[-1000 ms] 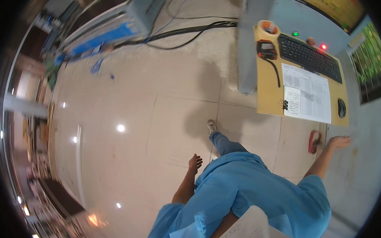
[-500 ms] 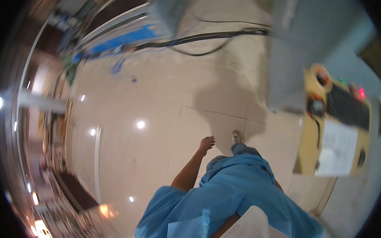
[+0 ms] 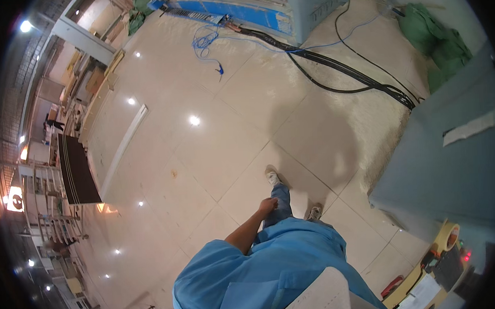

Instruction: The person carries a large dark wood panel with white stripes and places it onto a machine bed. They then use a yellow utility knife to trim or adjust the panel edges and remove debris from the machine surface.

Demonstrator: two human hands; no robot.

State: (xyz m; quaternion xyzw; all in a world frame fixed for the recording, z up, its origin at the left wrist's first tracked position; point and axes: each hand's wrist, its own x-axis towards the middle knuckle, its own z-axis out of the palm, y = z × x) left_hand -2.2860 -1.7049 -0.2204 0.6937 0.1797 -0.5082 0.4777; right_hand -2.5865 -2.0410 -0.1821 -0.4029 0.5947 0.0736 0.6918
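My left hand hangs in front of my body, over my jeans-clad leg. Its fingers are loosely bent, and I see nothing held in them. My right hand is out of sight, hidden beyond my blue shirt. Below the hand, the pale tiled floor carries both my shoes, the left one farther ahead than the right one.
Black cables and a tangled blue cord lie across the floor ahead, beside a blue-grey machine. A grey cabinet stands right, near a tape roll on a yellow surface. Pale dust edges the cabinet.
The view has swung and moved forward; the yellow surface has slid toward the lower right. My left foot has come forward. My left hand's fingers look more bent than before.
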